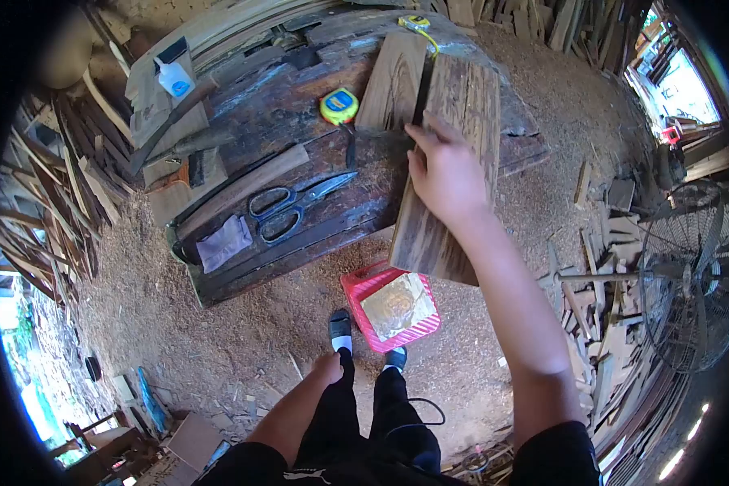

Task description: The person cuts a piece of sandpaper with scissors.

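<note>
My right hand [452,174] lies over a thick wooden board [466,97], with fingers apart near its left edge. The board's near end juts past the front of the worn workbench [292,85]. Left of it lies a second, shorter wooden board [391,81], with a dark gap between the two. My left hand [327,368] hangs low beside my left leg, away from the bench, and its fingers are hidden. A yellow-green tape measure [339,105] and a large pair of scissors [287,211] lie on the bench left of the boards.
Another tape measure [414,23], a white bottle [174,79] and a cloth [223,243] are on the bench. A red plastic stool [366,283] stands by my feet. A fan [688,275] stands at right, among wood scraps. Wood strips [73,178] lean at left.
</note>
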`<state>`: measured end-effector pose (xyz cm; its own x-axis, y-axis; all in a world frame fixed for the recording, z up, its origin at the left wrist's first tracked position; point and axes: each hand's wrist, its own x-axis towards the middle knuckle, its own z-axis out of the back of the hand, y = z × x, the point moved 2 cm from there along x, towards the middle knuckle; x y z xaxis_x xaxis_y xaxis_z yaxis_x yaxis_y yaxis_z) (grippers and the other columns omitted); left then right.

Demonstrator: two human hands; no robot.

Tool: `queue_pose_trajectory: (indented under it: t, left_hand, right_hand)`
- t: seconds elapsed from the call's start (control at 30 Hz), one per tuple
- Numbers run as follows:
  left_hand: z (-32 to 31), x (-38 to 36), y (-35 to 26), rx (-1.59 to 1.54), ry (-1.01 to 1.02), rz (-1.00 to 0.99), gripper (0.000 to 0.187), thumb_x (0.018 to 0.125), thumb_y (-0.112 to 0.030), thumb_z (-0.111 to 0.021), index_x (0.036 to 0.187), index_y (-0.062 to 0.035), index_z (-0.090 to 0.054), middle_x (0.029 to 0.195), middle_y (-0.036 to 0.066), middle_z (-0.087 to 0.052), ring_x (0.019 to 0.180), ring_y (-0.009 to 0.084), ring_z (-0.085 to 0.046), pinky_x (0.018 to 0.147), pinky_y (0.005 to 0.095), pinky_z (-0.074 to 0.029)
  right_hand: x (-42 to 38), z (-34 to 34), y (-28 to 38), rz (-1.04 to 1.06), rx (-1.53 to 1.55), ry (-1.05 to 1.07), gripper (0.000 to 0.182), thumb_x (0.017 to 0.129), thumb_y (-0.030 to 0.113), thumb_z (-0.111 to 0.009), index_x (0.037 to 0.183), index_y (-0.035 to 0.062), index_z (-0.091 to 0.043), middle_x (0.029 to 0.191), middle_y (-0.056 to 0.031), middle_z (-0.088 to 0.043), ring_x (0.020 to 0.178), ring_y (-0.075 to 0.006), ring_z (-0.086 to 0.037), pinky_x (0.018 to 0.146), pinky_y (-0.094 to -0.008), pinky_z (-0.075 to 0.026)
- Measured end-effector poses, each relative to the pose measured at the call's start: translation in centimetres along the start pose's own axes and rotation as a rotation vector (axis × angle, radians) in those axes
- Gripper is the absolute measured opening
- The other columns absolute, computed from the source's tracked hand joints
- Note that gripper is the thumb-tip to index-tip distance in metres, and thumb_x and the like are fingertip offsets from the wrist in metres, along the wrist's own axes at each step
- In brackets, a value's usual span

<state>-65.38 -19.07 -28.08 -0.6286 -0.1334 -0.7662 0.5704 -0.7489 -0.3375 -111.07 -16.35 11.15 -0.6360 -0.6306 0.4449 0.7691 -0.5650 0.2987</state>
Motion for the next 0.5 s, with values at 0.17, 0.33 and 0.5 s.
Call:
queue_pose_trajectory:
  t: [0.17, 0.33, 0.5]
  left_hand:
    - [-3.9, 3.8, 4.8, -0.108, -0.011, 0.040, 0.044, 0.085, -0.032, -0.068, 0.114, 0.0010, -0.065, 0.115, 0.026, -0.067, 0.109, 0.0400, -0.065, 0.095, 0.0469, -0.053]
    - [-7.9, 11.1, 5.4, -0.604, 0.029, 0.038, 0.094, 0.077, -0.052, -0.081, 0.140, 0.0056, -0.043, 0.133, 0.026, -0.058, 0.124, 0.0371, -0.058, 0.102, 0.0433, -0.049]
    - [-1.4, 13.5, -3.3, -1.008, 0.149, 0.420, 0.121, 0.069, -0.056, -0.087, 0.159, -0.0163, -0.016, 0.156, 0.018, -0.037, 0.137, 0.0370, -0.045, 0.100, 0.0616, -0.045]
  right_hand:
    - [-12.2, 5.9, 1.7, 0.049, 0.177, -0.123, 0.025, 0.076, 0.001, -0.069, 0.101, 0.0042, -0.072, 0.120, -0.0154, -0.065, 0.116, -0.0374, -0.060, 0.100, -0.0478, -0.048]
    - [-30.8, 7.0, -0.2, -0.377, 0.179, 0.078, 0.023, 0.072, -0.007, -0.062, 0.090, 0.0029, -0.071, 0.112, -0.0148, -0.067, 0.107, -0.0335, -0.062, 0.092, -0.0435, -0.049]
    - [-48.7, 7.0, 0.5, -0.795, 0.323, 0.425, 0.022, 0.079, -0.010, -0.059, 0.093, 0.0027, -0.071, 0.098, -0.0150, -0.071, 0.095, -0.0317, -0.068, 0.085, -0.0377, -0.053]
